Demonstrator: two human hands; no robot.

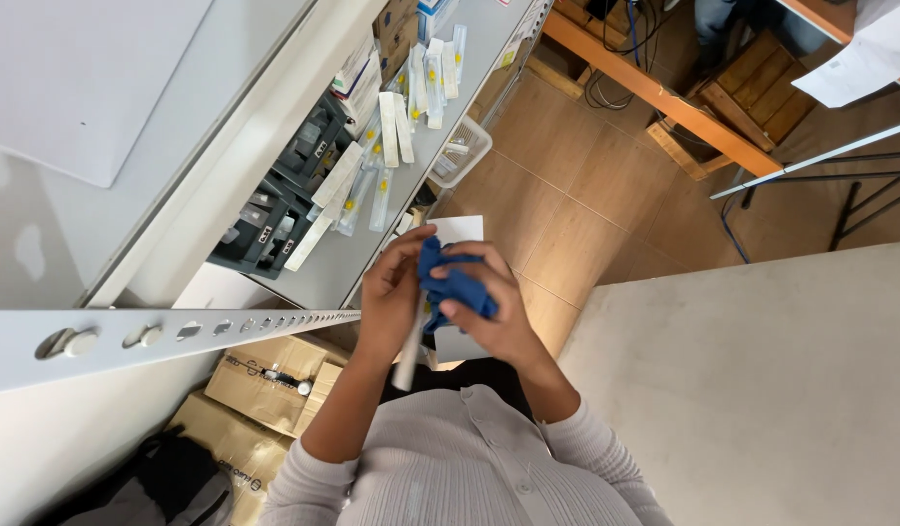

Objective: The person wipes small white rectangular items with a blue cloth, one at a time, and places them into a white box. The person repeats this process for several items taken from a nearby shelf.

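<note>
1. A crumpled dark blue cloth (457, 284) sat between the two hands, held up in front of the person's chest, above the tiled floor and just off the edge of the shelf.
2. The right hand (499, 302) was closed over the blue cloth, fingers curled across its top and the thumb pressed into its lower fold.
3. The left hand (390, 292) gripped a long, narrow white packet (409, 358), its fingertips also touching the cloth; the packet's lower end stuck out below the hand, pointing toward the person's body.
4. A white sheet of paper (460, 230) showed just behind the hands, partly hidden by them.
5. The person wore a light grey ribbed buttoned top (469, 468), sleeves pushed to the forearms.
6. To the left ran a grey metal shelf (323, 273), strewn with many similar long white packets with yellow marks (387, 131), lying at loose angles.
7. Dark grey plastic organiser trays (275, 209) stood along the shelf's back edge, beside the packets.
8. A small white wire basket (460, 146) hung at the shelf's outer edge.
9. Below the shelf lay brown cardboard boxes (270, 375), and a dark bag (182, 477) rested near them.
10. A pale flat tabletop (762, 390) filled the lower right, and wooden furniture (742, 97) stood on the brown tiled floor (567, 195) further off.
</note>
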